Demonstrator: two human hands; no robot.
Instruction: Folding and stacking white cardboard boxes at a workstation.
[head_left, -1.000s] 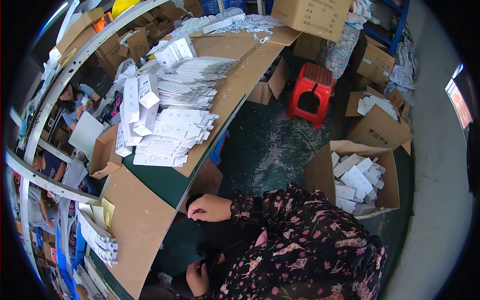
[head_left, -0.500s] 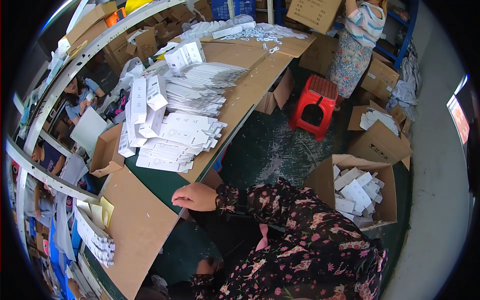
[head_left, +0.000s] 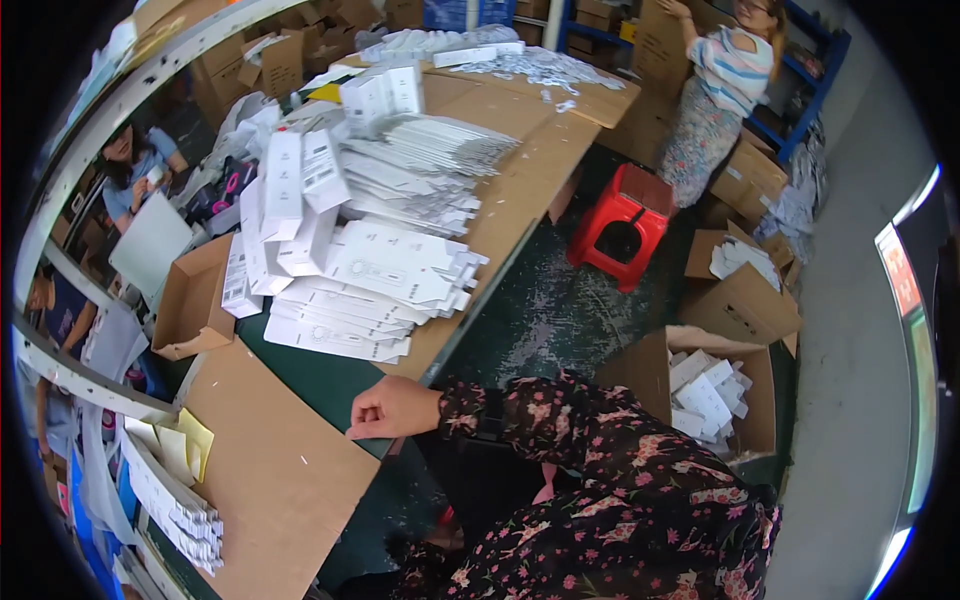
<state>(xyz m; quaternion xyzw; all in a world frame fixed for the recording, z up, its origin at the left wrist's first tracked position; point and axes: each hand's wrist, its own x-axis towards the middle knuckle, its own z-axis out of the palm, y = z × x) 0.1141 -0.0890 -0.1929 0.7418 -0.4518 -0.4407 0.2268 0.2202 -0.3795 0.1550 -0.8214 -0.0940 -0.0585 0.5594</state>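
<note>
My right hand point(head_left: 393, 408) is above the corner of a brown cardboard sheet point(head_left: 275, 440) on the table. Its fingers are curled in, with the thumb pointing down, and nothing shows in them. My left hand point(head_left: 446, 533) is low and in shadow beside my lap, so its fingers cannot be made out. Beyond the right hand lie overlapping stacks of flat white printed box blanks point(head_left: 385, 265). Several folded white boxes point(head_left: 283, 185) stand and lean against these stacks. Another bundle of white blanks point(head_left: 175, 495) rests at the sheet's left side, by yellow paper point(head_left: 197, 440).
A red plastic stool point(head_left: 622, 225) stands on the green floor, near a carton point(head_left: 720, 400) full of white boxes. Another open carton point(head_left: 195, 300) sits left of the stacks. A co-worker point(head_left: 725, 80) stands at the back with a large carton; others sit behind the white metal frame point(head_left: 100, 365).
My view has shifted slightly. My right hand's fingers have curled in more, and it now shows over the sheet's corner. At the back, the co-worker's carton now shows upright, farther right.
</note>
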